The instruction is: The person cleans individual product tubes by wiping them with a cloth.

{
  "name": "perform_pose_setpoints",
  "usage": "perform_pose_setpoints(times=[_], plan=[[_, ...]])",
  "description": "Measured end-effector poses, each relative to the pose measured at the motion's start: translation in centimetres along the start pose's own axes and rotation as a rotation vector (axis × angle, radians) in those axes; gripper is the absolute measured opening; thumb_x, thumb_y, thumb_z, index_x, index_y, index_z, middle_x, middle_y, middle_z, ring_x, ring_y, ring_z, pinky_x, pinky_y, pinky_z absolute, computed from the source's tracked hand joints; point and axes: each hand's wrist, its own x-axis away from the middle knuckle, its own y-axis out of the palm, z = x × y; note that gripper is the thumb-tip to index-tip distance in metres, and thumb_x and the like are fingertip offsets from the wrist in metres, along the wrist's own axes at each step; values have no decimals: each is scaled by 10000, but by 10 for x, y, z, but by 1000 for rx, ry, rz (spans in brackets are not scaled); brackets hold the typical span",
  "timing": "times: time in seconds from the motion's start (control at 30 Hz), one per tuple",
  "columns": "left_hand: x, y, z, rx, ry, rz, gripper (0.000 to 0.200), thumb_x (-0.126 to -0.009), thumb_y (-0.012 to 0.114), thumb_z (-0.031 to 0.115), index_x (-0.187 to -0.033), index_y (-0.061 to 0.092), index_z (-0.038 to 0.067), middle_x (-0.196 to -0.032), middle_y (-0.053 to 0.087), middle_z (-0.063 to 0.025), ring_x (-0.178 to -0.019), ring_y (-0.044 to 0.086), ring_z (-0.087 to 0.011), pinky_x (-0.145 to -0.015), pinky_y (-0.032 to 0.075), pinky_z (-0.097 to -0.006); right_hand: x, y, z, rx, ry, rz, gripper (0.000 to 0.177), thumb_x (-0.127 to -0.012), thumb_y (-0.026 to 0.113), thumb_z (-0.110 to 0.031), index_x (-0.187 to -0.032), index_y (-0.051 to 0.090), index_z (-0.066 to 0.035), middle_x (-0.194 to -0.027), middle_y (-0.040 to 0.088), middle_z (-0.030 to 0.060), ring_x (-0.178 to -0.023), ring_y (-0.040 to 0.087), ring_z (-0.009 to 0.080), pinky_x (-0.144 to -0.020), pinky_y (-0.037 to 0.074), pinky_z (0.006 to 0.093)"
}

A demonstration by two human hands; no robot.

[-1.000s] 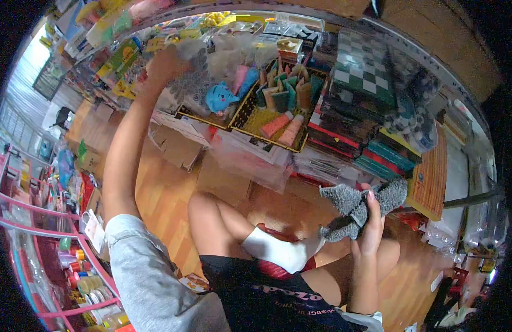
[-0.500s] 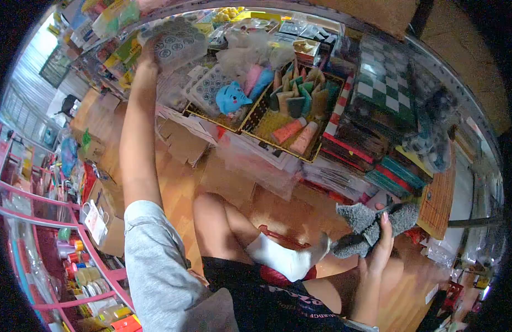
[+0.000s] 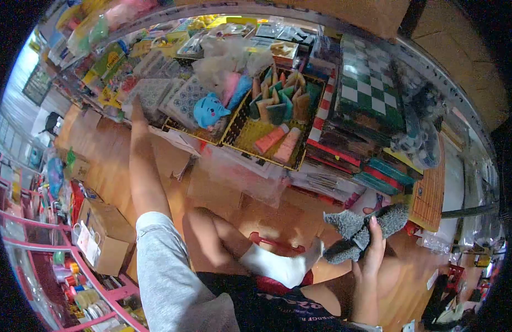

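At the left of the display, my left hand [image 3: 137,109] grips the near edge of a clear pack [image 3: 152,93] with rows of round patterned pieces. Its thumb shows at the edge; the other fingers are hidden. A similar pack [image 3: 182,100] lies beside it in a yellow basket, next to a blue elephant-shaped item [image 3: 210,110]. Low on the right, my right hand [image 3: 372,252] is closed around a fuzzy grey cloth [image 3: 350,235], its thumb on top and the cloth's ends sticking out on several sides.
A yellow basket [image 3: 233,137] holds pink tubes [image 3: 271,138] and several pointed packets [image 3: 275,105]. Right of it are stacked boxes and a green-and-white checkered board [image 3: 372,91]. A cardboard box [image 3: 109,238] and a pink rack [image 3: 87,271] stand at left. A red stool [image 3: 278,243] is below me.
My left hand has lowered the clear pack from above the display down onto the goods at left. The right hand still holds the grey cloth. The view has shifted slightly.
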Motion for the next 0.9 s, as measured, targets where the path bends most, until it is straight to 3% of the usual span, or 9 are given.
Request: perform_pose_setpoints(times=[0.23, 0.3, 0.4, 0.47, 0.5, 0.57, 0.8, 0.83, 0.9], plan=[[-20, -11, 27, -598, 183, 149, 371, -795, 455, 312, -971, 525, -7, -903, 556, -211, -814, 531, -364, -733, 418, -418, 0, 0, -1, 6, 28, -41, 328, -804, 518, -236, -1040, 465, -14, -902, 520, 71, -819, 539, 179, -721, 444, 307], [4, 5, 40, -886, 480, 342, 372, -809, 438, 318, -970, 524, -6, -911, 552, -222, -829, 528, -377, -744, 414, -426, -1, 0, -1, -12, 1, -44, 337, -813, 501, -254, -1050, 467, -18, -908, 524, 71, -831, 537, 180, -757, 431, 310], [113, 35, 59, -714, 1024, 351, 376, -831, 411, 327, -968, 522, -4, -924, 546, -237, -851, 522, -396, -761, 407, -438, -2, -3, 1, -85, -4, -28, 335, -819, 491, -254, -1060, 464, -23, -931, 523, 72, -840, 538, 189, -773, 425, 313], [236, 45, 66, -569, 662, 202, 335, -814, 484, 255, -968, 495, -42, -949, 536, -215, -819, 523, -367, -752, 412, -406, 0, 2, -3, -80, -23, -39, 311, -826, 482, -250, -1046, 468, -30, -943, 529, 72, -849, 539, 195, -764, 432, 320], [240, 38, 3, -215, 795, 141, 295, -803, 508, 186, -985, 487, -45, -947, 549, -182, -831, 525, -311, -762, 408, -372, 0, 1, -3, -80, -14, -54, 301, -827, 480, -247, -1040, 469, -34, -939, 534, 72, -851, 540, 194, -757, 436, 323], [345, 39, -39, -260, 559, -27, 323, -786, 509, 223, -983, 495, -32, -960, 547, -180, -852, 522, -306, -769, 407, -373, -3, -4, 2, -85, 2, -75, 293, -836, 466, -245, -1039, 468, -34, -929, 545, 73, -855, 545, 192, -737, 446, 330], [577, 47, -214, -620, -390, -1330, 421, -725, 515, 353, -978, 524, 17, -1005, 541, -173, -926, 511, -291, -791, 405, -376, 1, -1, -2, -70, -27, -216, 315, -834, 471, -247, -1049, 484, -16, -999, 524, 76, -935, 507, 188, -831, 391, 311], [587, 52, -219, -580, -492, -1364, 436, -716, 516, 372, -978, 528, 24, -1011, 540, -172, -936, 510, -288, -795, 404, -377, 2, -4, -2, -103, -23, -259, 312, -827, 485, -238, -1046, 484, -16, -999, 524, 75, -933, 508, 185, -826, 393, 310], [604, 48, -232, 360, -1436, -868, 464, -699, 517, 409, -976, 537, 38, -1024, 538, -170, -957, 506, -284, -801, 404, -377, 0, -6, -1, -81, -79, -225, 299, -813, 510, -229, -1024, 504, -17, -965, 540, 73, -877, 533, 183, -786, 418, 304]])
